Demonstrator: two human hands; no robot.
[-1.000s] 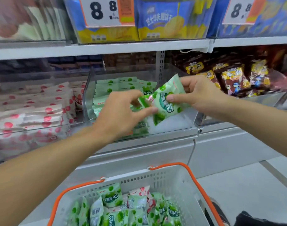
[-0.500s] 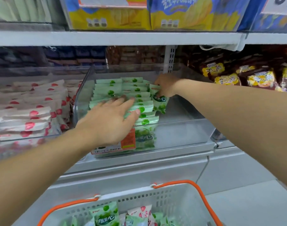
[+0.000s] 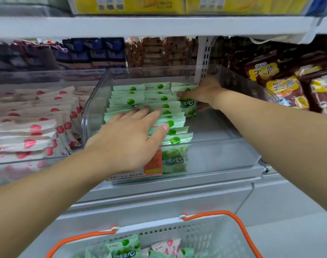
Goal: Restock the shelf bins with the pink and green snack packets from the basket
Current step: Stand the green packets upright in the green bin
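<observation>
The left hand (image 3: 129, 138) lies flat, fingers spread wide, on the rows of green snack packets (image 3: 155, 101) inside the clear plastic shelf bin (image 3: 224, 153). The right hand (image 3: 201, 94) pinches 1 upright green packet (image 3: 188, 108) at the rows' right end.

shelf (image 3: 159, 185) | clear bins (image 3: 224, 155) side by side | green, pink packets inside

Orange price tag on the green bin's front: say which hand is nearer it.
Left. The left hand lies just above the orange price tag; the right hand is at the bin's back.
</observation>
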